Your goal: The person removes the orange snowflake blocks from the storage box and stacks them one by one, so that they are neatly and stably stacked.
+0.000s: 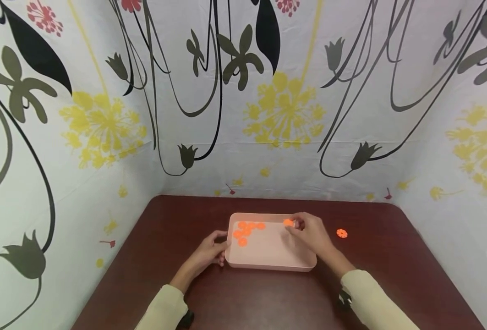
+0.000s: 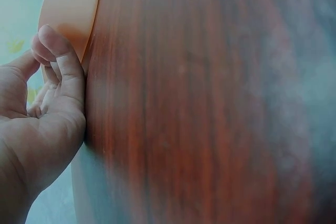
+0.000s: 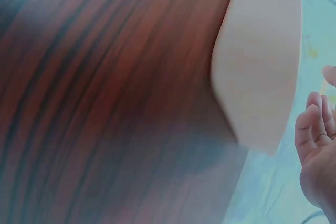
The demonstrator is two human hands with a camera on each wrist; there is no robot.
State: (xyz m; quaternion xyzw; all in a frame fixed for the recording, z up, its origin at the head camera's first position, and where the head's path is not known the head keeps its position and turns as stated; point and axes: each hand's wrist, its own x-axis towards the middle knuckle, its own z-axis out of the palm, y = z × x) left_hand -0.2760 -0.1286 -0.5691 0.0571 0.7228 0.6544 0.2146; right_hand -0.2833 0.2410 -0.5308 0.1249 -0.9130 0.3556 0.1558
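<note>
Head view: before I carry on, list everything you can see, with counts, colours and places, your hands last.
Tray: one, pale pink, on the tabletop
Clustered discs: several, too bunched to count surely, orange, in the tray's far left part
Held disc: one, orange, at the right hand's fingertips, over the tray's far right part
Loose disc: one, orange, on the tabletop right of the tray
Tabletop: one, dark reddish brown, beneath the tray
Floral covering: three sides, white with yellow, red, grey and black motifs, around the table
Sleeves: two, cream, on the forearms
Hands: two, bare; left at the tray's left end, right pinching the held disc
</note>
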